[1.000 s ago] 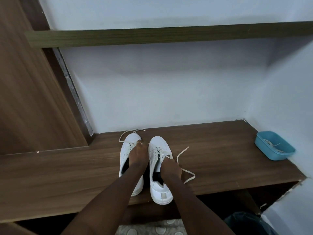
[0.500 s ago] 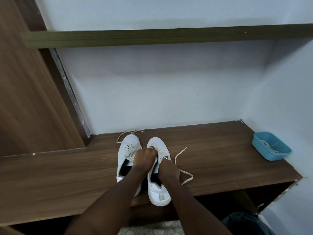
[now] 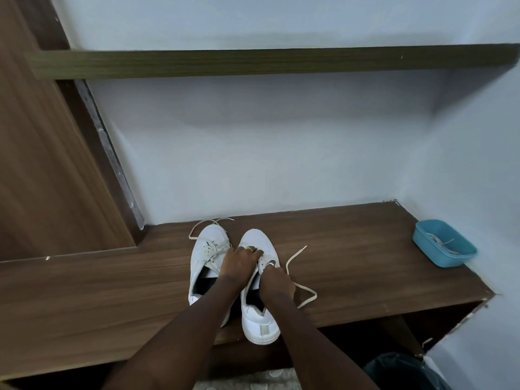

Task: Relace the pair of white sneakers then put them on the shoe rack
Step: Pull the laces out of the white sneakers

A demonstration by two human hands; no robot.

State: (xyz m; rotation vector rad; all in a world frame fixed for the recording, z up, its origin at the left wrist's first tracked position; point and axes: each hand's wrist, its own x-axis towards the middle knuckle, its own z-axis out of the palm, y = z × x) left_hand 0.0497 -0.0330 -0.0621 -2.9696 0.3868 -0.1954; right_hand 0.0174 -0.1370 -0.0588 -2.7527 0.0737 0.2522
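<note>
Two white sneakers stand side by side, toes toward the wall, on a brown wooden shelf point(image 3: 351, 266). The left sneaker point(image 3: 206, 257) has its lace threaded, with loose ends trailing past its toe. My left hand point(image 3: 240, 261) lies over the lace area of the right sneaker point(image 3: 260, 325), fingers curled onto the eyelets. My right hand point(image 3: 275, 280) pinches the lace at the right side of that shoe. The free lace end point(image 3: 299, 273) loops out to the right on the shelf.
A blue plastic tub point(image 3: 443, 243) with something pale inside sits at the shelf's right end by the wall. A higher wooden shelf point(image 3: 267, 61) crosses above. A wooden panel point(image 3: 42, 164) stands at left. A dark bin point(image 3: 402, 371) is below right.
My left hand moved from between the two sneakers onto the right sneaker's laces. My right hand shifted slightly forward along that shoe. The camera view tilted down a little.
</note>
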